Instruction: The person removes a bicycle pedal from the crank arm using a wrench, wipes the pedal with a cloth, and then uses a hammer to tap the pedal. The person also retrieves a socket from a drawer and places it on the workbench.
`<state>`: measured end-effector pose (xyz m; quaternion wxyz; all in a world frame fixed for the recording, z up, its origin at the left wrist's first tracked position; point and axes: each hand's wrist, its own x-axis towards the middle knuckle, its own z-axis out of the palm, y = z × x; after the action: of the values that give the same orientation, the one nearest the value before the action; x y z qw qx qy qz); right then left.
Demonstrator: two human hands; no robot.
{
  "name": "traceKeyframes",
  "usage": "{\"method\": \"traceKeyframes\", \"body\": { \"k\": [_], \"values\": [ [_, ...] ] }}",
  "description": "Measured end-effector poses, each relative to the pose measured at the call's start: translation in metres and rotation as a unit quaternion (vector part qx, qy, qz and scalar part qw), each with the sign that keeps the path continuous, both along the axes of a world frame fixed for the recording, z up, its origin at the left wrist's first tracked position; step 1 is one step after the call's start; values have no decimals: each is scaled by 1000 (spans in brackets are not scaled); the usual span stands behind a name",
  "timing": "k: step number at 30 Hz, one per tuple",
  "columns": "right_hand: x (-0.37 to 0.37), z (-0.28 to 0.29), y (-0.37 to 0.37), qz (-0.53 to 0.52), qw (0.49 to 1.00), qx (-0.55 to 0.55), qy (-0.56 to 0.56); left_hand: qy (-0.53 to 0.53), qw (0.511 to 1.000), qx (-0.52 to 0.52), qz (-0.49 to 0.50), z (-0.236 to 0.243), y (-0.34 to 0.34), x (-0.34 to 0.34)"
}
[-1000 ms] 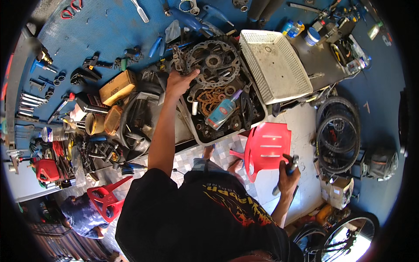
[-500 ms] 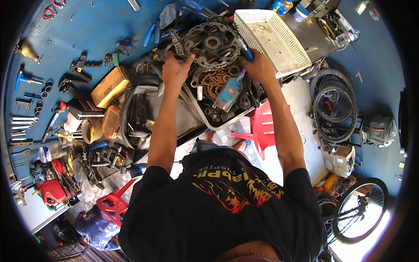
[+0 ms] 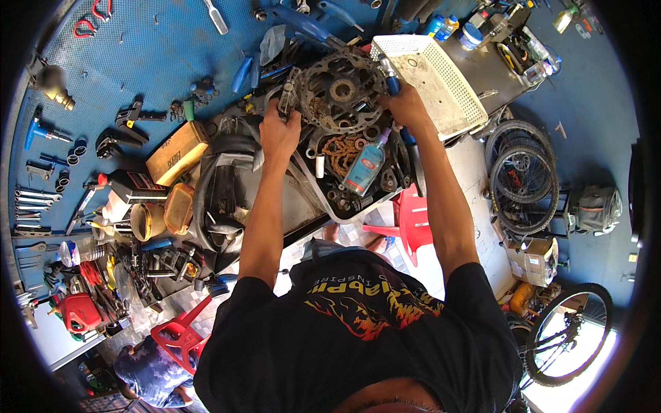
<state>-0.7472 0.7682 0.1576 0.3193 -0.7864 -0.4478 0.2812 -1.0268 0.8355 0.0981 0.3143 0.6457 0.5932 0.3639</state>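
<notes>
My left hand [image 3: 280,134] is closed around a narrow, worn metal part [image 3: 288,94] at the left end of a parts tray [image 3: 329,210]; its kind is unclear. Closed on a blue-handled tool [image 3: 394,85] with a chrome end, my right hand [image 3: 406,109] is at the right side of a large toothed bicycle disc [image 3: 343,88]. This greasy disc lies over the tray between my hands. Below it are a rusty chain [image 3: 339,153] and a clear bottle of blue liquid [image 3: 365,166], tilted among dark small parts. My fingertips are partly hidden.
A white perforated basket [image 3: 430,79] stands right of the tray. Black tyres [image 3: 231,148] and a cardboard box [image 3: 177,149] lie left. Tools hang on the blue wall [image 3: 158,62]. A red chair [image 3: 413,224] is beneath the bench edge. Another person [image 3: 155,372] is at lower left.
The whole view has shifted, so the bench sits lower. Against the bench, my right hand and the blue-handled tool have moved slightly away. The metal part at my left hand stands more upright.
</notes>
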Motion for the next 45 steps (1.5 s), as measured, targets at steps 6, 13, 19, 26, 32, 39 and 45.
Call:
{"method": "traceKeyframes", "body": {
  "k": [6, 13, 19, 26, 32, 39, 45],
  "values": [
    [4, 29, -66, -44, 984, 7, 170, 1, 1000, 4, -29, 18, -26, 5],
    [4, 11, -116, -132, 961, 44, 237, 32, 990, 16, -140, 29, -56, 40],
    [8, 0, -127, -185, 952, 89, 229, 24, 957, -37, -288, 17, -25, 17],
    [0, -18, -122, -156, 981, 100, 55, 66, 965, -206, -147, 7, 82, -16],
    [-6, -17, -123, -146, 983, 113, 20, 66, 937, -301, -167, 24, 97, -4],
    [-4, -16, -130, -160, 983, 92, 4, -43, 950, -273, -145, 38, 82, -16],
    [-5, -27, -124, -107, 989, 102, -28, -144, 934, -253, -209, 50, 68, -23]
  ]
}}
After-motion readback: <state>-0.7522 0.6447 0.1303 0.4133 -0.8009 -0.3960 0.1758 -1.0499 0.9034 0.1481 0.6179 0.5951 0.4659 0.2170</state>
